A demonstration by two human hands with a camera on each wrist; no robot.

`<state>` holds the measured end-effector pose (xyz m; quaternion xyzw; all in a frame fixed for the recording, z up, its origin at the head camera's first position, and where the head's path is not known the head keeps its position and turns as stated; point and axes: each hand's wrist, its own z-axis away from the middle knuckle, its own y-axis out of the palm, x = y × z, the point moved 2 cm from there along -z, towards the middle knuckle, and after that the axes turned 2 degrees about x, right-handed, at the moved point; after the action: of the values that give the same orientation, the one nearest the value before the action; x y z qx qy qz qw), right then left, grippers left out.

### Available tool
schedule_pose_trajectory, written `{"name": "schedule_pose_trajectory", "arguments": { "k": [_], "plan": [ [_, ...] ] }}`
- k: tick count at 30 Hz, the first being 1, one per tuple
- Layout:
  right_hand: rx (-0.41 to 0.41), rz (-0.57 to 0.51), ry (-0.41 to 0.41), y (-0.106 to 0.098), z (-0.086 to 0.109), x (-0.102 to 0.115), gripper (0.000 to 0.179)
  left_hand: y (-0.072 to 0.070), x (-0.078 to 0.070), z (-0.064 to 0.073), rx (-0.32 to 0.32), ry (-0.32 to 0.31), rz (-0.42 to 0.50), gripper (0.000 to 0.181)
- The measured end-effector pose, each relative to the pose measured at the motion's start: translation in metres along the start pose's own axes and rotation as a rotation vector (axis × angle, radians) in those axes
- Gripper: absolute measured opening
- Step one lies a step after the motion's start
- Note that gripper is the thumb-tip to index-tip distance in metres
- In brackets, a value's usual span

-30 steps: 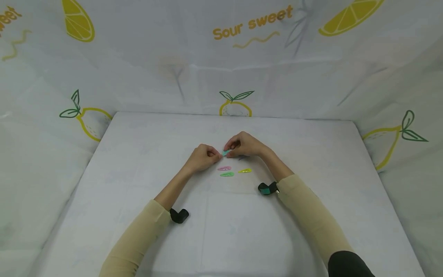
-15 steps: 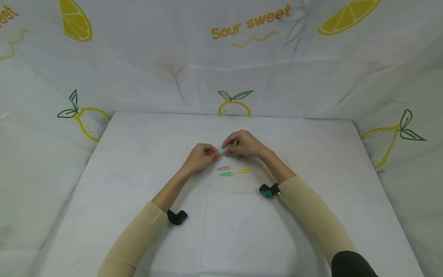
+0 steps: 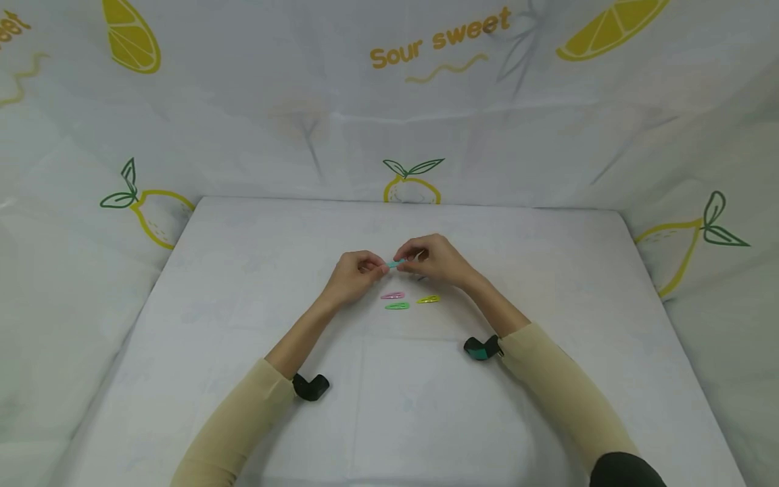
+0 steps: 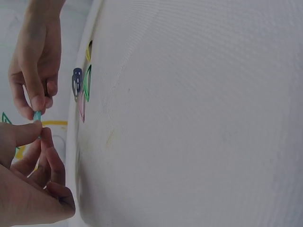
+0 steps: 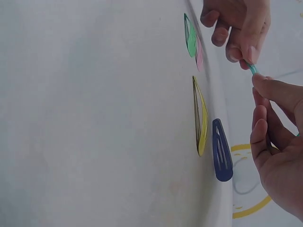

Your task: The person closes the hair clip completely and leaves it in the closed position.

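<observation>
The left hand (image 3: 355,277) and right hand (image 3: 441,261) pinch a teal clip (image 3: 394,264), grips closed. The backdrop (image 3: 389,101) reads "Sour sweet".

White table (image 3: 389,419) in a sheeted booth (image 3: 700,135)

You are in a screened-off booth: sheeting (image 3: 243,135) printed with lemons (image 3: 412,191) and "Sour sweet" lettering (image 3: 439,40) flanks your table on the far side, left and right.

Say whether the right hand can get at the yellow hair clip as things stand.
Probably yes, once it lets go: the right hand and left hand both pinch the turquoise clip, but the yellow hair clip lies near on the table, with nothing seen covering it.
</observation>
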<state>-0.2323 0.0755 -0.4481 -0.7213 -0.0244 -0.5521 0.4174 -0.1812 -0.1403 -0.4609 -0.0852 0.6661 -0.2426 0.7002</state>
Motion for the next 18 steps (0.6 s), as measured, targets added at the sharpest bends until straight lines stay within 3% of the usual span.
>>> {"name": "schedule_pose_trajectory", "arguments": {
  "k": [8, 13, 18],
  "plan": [
    [-0.046, -0.067, 0.051, 0.004, 0.015, 0.005, 0.018, 0.002, -0.006, 0.005, -0.004, 0.031, 0.054, 0.017],
    [-0.050, -0.108, 0.083, 0.003, 0.022, 0.005, 0.014, 0.003, -0.011, 0.011, -0.003, 0.048, 0.040, 0.015],
    [-0.044, -0.082, 0.082, 0.000, 0.027, 0.009, 0.012, 0.005, -0.015, 0.015, -0.008, 0.073, 0.020, 0.014]
  ]
}}
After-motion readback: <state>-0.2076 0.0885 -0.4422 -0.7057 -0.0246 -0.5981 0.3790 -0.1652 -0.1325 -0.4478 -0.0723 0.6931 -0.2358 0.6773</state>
